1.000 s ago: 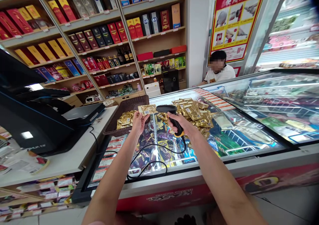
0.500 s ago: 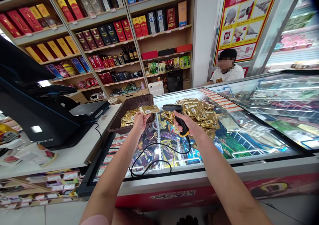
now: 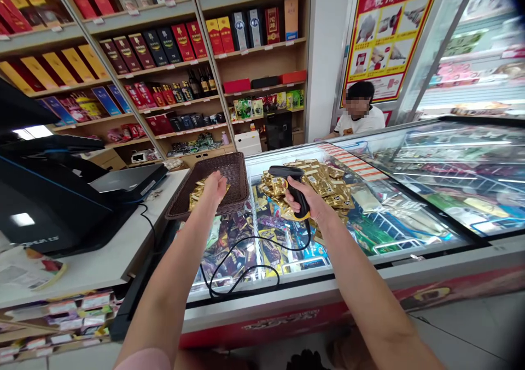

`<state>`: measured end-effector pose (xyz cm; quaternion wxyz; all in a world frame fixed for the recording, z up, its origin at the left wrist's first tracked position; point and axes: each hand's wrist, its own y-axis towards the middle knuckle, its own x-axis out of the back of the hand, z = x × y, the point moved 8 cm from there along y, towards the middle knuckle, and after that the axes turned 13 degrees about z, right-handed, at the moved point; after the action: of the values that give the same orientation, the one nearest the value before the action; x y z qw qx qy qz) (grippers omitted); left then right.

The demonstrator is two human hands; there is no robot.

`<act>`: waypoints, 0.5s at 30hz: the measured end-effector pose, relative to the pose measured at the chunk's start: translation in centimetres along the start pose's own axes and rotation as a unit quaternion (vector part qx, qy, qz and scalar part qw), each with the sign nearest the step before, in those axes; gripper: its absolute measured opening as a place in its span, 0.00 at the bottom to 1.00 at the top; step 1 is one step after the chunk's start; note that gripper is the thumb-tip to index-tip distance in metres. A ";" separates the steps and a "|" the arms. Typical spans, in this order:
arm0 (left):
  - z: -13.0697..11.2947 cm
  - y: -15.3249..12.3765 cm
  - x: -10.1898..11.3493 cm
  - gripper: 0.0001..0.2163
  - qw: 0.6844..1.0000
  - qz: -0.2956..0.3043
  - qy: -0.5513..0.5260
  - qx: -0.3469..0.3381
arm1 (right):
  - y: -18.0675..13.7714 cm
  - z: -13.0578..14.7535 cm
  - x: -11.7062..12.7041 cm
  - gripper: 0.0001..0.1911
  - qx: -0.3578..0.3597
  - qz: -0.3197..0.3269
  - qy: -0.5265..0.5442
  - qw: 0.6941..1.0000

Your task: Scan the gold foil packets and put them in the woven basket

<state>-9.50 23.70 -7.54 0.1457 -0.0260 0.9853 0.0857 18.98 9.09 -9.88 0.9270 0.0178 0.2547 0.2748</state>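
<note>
My left hand reaches into a brown woven basket and hovers over the gold snack packets lying in it. Its fingers point away from me, so I cannot see whether a packet is still in them. My right hand is closed round the handle of a black barcode scanner, held above the glass lid of a chest freezer. The scanner's black cable loops over the glass. A heap of the same gold packets lies on the lid just beyond the scanner.
A black till terminal stands on the white counter at left. Shelves of boxed bottles fill the back wall. A person in a white shirt sits behind the freezer. A glass-fronted chiller stands at right.
My left hand has dropped from holding a gold packet up before the scanner down into the basket. My right hand and the scanner have barely moved.
</note>
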 end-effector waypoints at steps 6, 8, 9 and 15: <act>3.7 -3.1 -9.4 0.03 0.985 0.168 0.015 0.048 | -0.4 1.7 1.7 0.23 0.060 -0.031 0.055 0.996; 5.3 -4.1 -11.9 0.03 0.971 0.203 0.110 0.063 | -0.4 2.1 2.4 0.23 0.081 -0.040 0.079 0.993; 6.1 -4.5 -12.8 0.03 0.962 0.208 0.167 0.066 | -0.4 2.2 2.6 0.23 0.089 -0.040 0.090 0.991; 9.8 -5.3 -16.4 0.10 0.910 0.182 0.367 0.056 | -0.1 2.1 2.7 0.24 0.089 -0.029 0.115 0.989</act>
<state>9.35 20.62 -12.82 -0.2431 0.1326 0.9601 0.0400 22.01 10.70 -9.30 0.8936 0.0612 0.3837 0.2245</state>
